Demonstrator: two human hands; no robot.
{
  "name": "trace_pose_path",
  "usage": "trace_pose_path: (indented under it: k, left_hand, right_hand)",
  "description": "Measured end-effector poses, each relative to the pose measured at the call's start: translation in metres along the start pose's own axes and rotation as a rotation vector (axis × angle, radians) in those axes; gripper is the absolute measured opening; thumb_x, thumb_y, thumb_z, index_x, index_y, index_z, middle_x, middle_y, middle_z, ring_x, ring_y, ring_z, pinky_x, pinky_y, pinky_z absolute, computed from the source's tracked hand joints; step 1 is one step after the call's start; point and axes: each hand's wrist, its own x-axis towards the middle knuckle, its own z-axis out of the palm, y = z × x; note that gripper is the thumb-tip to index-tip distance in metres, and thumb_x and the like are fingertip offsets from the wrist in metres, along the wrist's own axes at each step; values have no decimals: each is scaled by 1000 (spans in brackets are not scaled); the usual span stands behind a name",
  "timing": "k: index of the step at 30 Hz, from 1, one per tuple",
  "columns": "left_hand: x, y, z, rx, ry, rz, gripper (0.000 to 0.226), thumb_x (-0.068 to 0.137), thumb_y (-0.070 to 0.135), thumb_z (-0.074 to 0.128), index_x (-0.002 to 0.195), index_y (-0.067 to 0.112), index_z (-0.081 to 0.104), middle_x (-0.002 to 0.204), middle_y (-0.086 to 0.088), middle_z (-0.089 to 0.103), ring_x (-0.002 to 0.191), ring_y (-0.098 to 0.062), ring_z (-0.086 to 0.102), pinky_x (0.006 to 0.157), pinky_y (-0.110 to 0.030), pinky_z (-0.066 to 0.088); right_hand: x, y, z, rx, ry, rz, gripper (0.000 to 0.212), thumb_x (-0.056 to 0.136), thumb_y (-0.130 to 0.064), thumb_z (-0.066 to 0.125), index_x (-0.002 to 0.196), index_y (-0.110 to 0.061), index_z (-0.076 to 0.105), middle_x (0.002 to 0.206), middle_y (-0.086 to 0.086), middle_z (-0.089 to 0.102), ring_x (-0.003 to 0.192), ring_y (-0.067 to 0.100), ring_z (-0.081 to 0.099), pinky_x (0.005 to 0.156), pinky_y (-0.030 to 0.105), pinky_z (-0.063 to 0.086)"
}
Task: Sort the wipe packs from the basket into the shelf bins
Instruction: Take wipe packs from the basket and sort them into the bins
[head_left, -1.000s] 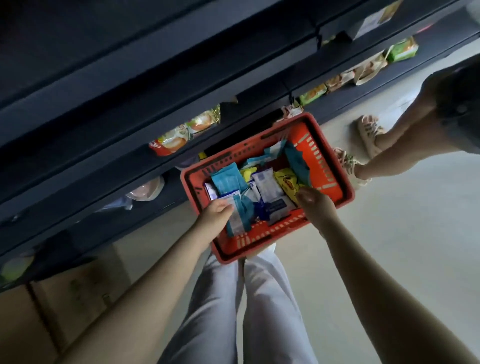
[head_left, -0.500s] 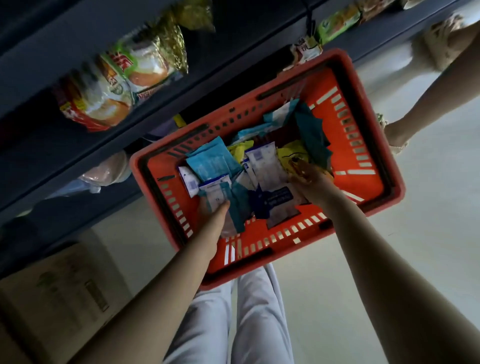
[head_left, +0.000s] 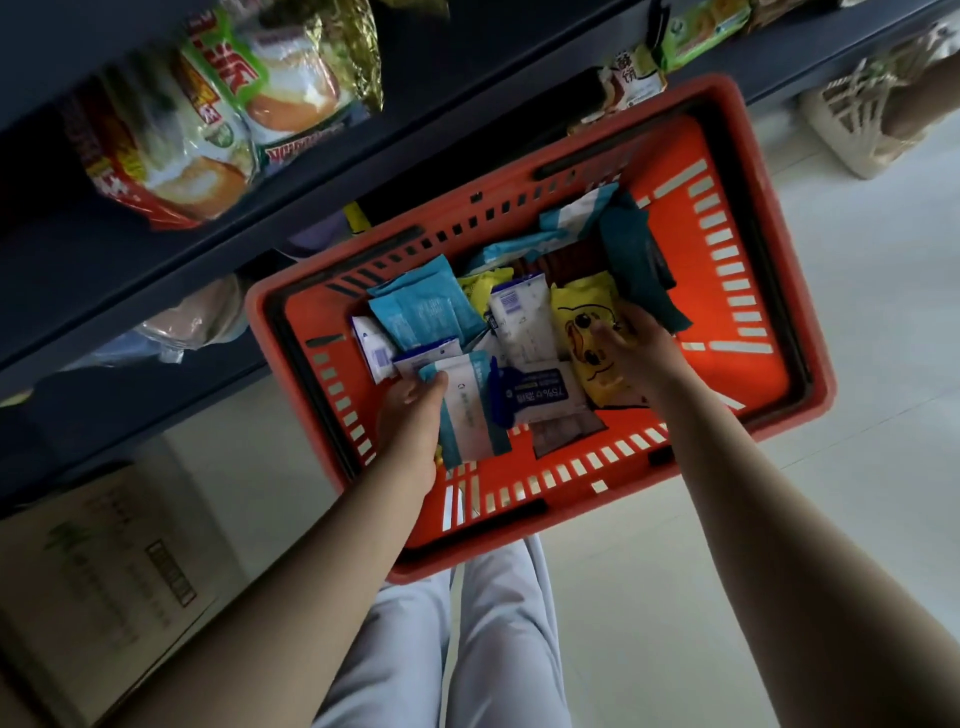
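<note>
Left fingers (head_left: 435, 382): your left hand (head_left: 410, 421) grasps one white-and-teal pack (head_left: 470, 410). The thumb lies across its top face and the other fingers are hidden beneath.
Right fingers (head_left: 602, 332): your right hand (head_left: 641, 351) has them bent down onto the yellow duck pack (head_left: 582, 317). Blur hides whether they pinch it or only touch it, so you cannot tell.

Count of wipe packs in the 1 orange basket (head_left: 779, 312):
- 2 yellow: the duck pack and a smaller yellow pack (head_left: 483, 286) beside it
- 1 dark-blue pack (head_left: 535, 397) printed "75%"
- 1 light-blue pack (head_left: 423, 306)
- 1 dark-teal pack (head_left: 636, 265)
- the rest white or white-and-teal

That makes about eleven in all. They overlap, so the total is not exact. All sit inside the basket, heaped left of centre.

Around the basket:
- The dark shelf (head_left: 467, 119) is just beyond the far rim, with 2 large snack bags (head_left: 171, 150) on it.
- 1 cardboard box (head_left: 104, 582) is at lower left.
- Your 2 trouser legs (head_left: 493, 649) are below the basket.
- 1 sandalled foot (head_left: 862, 119) of another person is at top right.

Versus 0.5 s ago:
- The view sits closer, so the basket fills more of it.
- Your left thumb now lies over the white-and-teal pack.
- Your right hand remains on the duck pack.
- The pile is otherwise unshifted.
</note>
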Motion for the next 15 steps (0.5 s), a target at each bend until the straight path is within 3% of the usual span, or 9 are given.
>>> trace_pose_path:
  k: [3,5,10,13,15]
  left_hand:
    - [8,0,6,-6,-26,17,8,91,31,65,91,22,67,100,-6,72,92,-25,70,81,-44,57]
    - [10,0,8,11,-26,53,9,93,29,62,86,23,65,99,-7,72,93,-26,69,85,-46,57]
    - [9,1,5,-27,-72,149,10,96,27,58,102,21,63,107,-9,69,93,-23,67,73,-35,53]
    - [8,3,2,-31,-78,189,25,96,27,58,117,14,61,111,-10,68,95,-23,65,71,-31,51]
    - [5,6,1,-37,-62,214,32,94,31,60,121,14,60,115,-8,67,101,-22,65,75,-32,53]
  right_hand:
    - [7,6,1,53,-34,47,67,84,-55,63,142,-26,43,133,1,56,114,28,60,88,42,54]
    - [11,7,0,45,-18,65,62,81,-57,66,132,-23,53,120,-2,61,107,25,62,87,40,53]
    - [15,2,-5,35,-87,155,46,80,-54,69,107,-18,62,100,4,64,92,23,60,78,35,50]
    - [14,2,3,165,-156,115,41,82,-39,72,116,-17,61,107,2,68,92,21,65,76,35,54]
    - [12,1,6,254,-178,52,40,84,-33,73,119,-19,59,113,6,68,97,26,67,81,46,57]
